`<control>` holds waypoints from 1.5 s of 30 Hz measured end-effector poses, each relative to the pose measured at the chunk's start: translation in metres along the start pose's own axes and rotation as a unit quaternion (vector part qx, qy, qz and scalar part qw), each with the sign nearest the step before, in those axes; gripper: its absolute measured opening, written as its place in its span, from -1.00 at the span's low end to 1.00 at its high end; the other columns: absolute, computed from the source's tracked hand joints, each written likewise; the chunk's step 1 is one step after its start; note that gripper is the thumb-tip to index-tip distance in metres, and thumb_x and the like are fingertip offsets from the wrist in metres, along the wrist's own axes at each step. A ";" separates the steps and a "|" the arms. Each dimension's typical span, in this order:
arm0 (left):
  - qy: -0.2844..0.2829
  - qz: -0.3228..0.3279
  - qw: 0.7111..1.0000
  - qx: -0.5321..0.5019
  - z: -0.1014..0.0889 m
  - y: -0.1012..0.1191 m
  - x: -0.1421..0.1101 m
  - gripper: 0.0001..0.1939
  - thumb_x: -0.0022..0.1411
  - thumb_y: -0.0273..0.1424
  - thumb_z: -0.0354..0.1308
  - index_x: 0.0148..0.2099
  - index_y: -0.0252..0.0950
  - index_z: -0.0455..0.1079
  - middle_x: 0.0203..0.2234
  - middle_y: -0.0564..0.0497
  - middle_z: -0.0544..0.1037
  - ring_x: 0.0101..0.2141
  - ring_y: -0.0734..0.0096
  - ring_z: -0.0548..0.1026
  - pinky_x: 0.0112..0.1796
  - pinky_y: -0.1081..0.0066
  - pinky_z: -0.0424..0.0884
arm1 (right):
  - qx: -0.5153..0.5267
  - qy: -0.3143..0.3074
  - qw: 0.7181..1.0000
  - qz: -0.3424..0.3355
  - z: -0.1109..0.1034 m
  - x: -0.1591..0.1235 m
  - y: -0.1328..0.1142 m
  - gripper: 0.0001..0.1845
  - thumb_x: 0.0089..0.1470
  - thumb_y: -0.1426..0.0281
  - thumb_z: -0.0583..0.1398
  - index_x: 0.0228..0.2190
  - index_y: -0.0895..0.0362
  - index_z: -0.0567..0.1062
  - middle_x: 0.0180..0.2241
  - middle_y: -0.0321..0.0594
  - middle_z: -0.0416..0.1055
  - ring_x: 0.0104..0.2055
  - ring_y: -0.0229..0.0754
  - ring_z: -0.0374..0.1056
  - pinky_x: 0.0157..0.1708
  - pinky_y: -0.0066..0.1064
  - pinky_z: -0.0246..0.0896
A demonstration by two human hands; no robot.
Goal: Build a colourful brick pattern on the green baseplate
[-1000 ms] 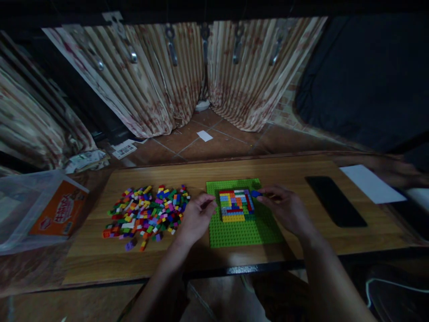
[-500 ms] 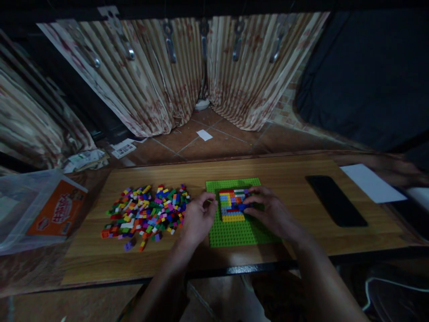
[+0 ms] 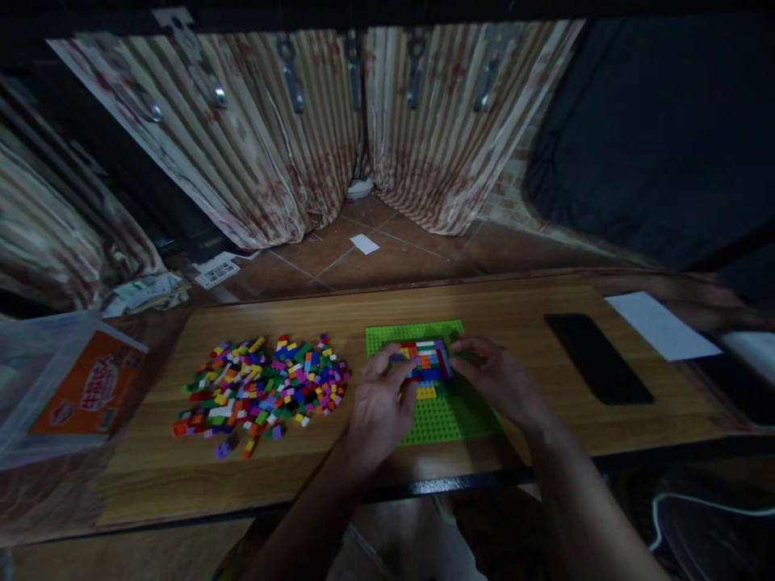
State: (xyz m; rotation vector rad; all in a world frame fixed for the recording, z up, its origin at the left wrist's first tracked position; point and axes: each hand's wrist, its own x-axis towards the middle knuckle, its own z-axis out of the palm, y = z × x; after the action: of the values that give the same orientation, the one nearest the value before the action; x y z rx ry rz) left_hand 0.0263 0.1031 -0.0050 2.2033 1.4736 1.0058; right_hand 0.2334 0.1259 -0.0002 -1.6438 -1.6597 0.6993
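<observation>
On the green baseplate point(image 3: 451, 415) stands a low, flat block of interlocked toy bricks point(image 3: 431, 373) in many colours. My left hand point(image 3: 380, 403) lies over the block's left side, its fingers curled and thumb close to the index finger. Whatever is between those fingertips, if anything, is hidden. At the block's right edge is my right hand point(image 3: 493, 378), with thumb and index finger slightly apart and no brick visible between them. A heap of loose toy bricks point(image 3: 266, 387) spreads over the table to the left of my left hand.
The wooden table point(image 3: 514, 303) also bears a black phone-like slab point(image 3: 598, 359) and a white sheet point(image 3: 663, 325) on the right. A clear plastic bin point(image 3: 21, 383) with an orange label stands at the left. Another person's blurred hand point(image 3: 708, 298) shows at the far right.
My left hand has moved right, from beside the baseplate's left edge onto the brick block. My right fingers have drawn back from the blue bricks to the block's edge. The view has shifted slightly.
</observation>
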 end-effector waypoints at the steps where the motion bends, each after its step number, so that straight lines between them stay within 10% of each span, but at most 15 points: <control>1: 0.004 0.008 1.000 0.006 0.001 0.000 0.000 -0.73 0.20 -0.49 0.13 -0.05 -0.20 0.44 0.07 -0.08 0.36 0.04 0.21 0.37 0.04 0.16 0.37 | 0.001 0.010 1.000 0.021 -0.001 0.001 0.002 -0.75 -0.01 0.23 0.21 -0.30 0.08 0.55 -0.16 -0.13 0.46 -0.16 -0.08 0.41 -0.17 -0.23 0.29; 45: -0.016 0.045 0.994 0.095 0.012 0.015 0.002 -0.85 0.26 -0.43 0.07 -0.27 -0.18 0.48 0.01 -0.03 0.45 -0.01 0.17 0.34 0.05 -0.05 0.16 | 0.030 0.043 0.998 0.037 0.019 0.004 0.006 -0.49 -0.28 0.38 0.33 -0.16 0.09 0.49 -0.16 -0.09 0.50 -0.09 0.08 0.42 -0.04 0.02 0.26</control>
State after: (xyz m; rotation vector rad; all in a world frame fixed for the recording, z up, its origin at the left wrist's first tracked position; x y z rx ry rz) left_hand 0.0458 0.0998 -0.0040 2.4260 1.5256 0.8852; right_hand 0.2220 0.1319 -0.0159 -1.6772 -1.5093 0.6974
